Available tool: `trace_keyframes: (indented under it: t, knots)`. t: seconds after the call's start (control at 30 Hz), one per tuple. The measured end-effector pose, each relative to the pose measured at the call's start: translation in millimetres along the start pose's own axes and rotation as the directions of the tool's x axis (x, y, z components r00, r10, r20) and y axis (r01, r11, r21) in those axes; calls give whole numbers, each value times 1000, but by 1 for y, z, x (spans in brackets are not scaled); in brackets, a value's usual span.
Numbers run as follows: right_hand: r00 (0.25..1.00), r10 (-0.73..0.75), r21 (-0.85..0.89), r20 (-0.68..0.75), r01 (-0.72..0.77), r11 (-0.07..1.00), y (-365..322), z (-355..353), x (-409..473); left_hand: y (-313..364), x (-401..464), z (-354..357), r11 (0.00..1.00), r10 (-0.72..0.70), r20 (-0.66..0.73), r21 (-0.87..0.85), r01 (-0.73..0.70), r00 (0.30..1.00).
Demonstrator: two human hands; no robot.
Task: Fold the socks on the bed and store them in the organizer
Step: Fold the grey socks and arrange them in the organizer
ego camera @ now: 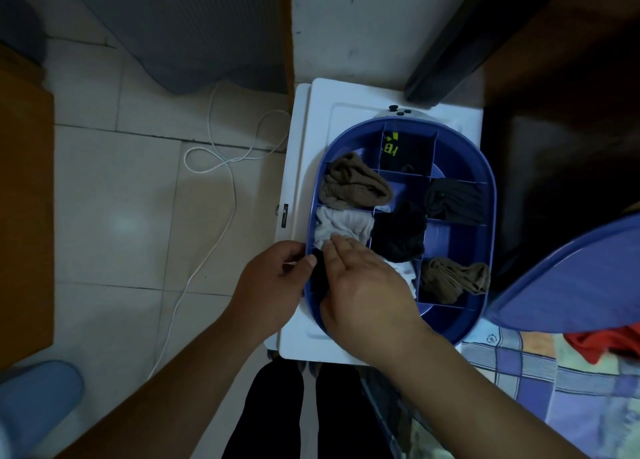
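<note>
A blue oval organizer (485, 195) with dividers sits on a white appliance top (298, 188). Its compartments hold brown socks (356, 185), a white sock (343, 226), dark socks (453, 200), a black sock (401, 233), a second brown pair (453, 278) and a black sock with yellow print (403, 152). My left hand (273, 285) grips the organizer's near left rim, thumb against a black sock (318, 278) in the near left compartment. My right hand (363, 285) lies over that compartment, fingers extended, pressing on the black sock and touching the white one.
The organizer's blue lid (571, 278) leans at the right above a patterned bedsheet (540, 372) with a red cloth (602, 344). A white cable (221, 188) loops on the tiled floor at left. A blue slipper (38, 396) lies at bottom left.
</note>
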State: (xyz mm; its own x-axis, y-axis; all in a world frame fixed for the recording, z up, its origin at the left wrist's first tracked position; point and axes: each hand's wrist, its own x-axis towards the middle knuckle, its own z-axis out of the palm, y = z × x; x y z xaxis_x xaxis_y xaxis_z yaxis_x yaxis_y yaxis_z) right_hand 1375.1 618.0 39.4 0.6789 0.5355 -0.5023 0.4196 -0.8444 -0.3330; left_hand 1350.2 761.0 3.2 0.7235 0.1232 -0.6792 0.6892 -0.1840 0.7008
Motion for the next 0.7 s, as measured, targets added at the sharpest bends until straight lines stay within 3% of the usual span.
trace_keyframes:
  t: [0.13, 0.33, 0.5, 0.53, 0.6, 0.67, 0.7]
  knots:
    - [992, -1, -28, 129, 5, 1000, 4, -5, 20, 0, 0, 0, 1000, -18, 10, -25, 18, 1000]
    - [998, 5, -46, 68, -2, 999, 2, -1, 13, -1, -1, 0, 999, -20, 9, -30, 21, 1000]
    - [985, -42, -8, 167, 44, 999, 8, -12, 14, -4, 2, 0, 999, -25, 10, -44, 25, 1000]
    - [989, -60, 35, 131, 56, 998, 11, -20, 13, -4, 2, -1, 998, -29, 9, -48, 30, 1000]
    - [997, -41, 74, -71, 46, 996, 24, -37, 1, -3, 2, -2, 998, -33, 13, -48, 34, 999]
    - [944, 74, 87, -322, -49, 995, 48, -48, -16, -2, 1, -3, 998, -30, 18, -47, 31, 999]
    - [922, 132, 74, -364, -112, 991, 60, -51, -23, -2, 2, -3, 999, -30, 20, -44, 31, 999]
